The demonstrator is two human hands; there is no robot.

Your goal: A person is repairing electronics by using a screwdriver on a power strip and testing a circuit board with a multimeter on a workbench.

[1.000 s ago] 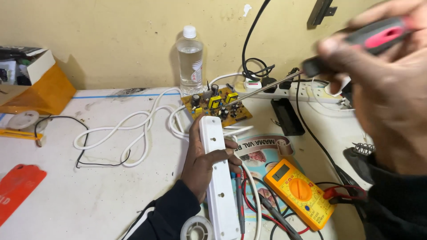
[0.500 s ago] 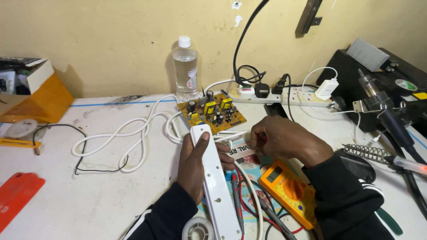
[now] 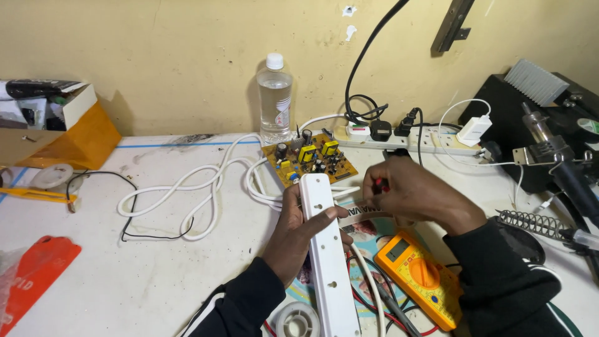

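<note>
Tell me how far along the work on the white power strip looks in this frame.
Early, it seems. Done: the white power strip lies back-up on the bench, gripped by the left hand. In hand: the right hand holds a red-handled tool close beside the strip's far end; its tip is hidden. Left: the casing looks closed, and the yellow multimeter lies untouched.

The white desk (image 3: 156,274) carries a coiled white cable (image 3: 199,187), a water bottle (image 3: 274,100) and power strip (image 3: 405,138) along its back edge, and a yellow multimeter (image 3: 421,278) near the front.
</note>
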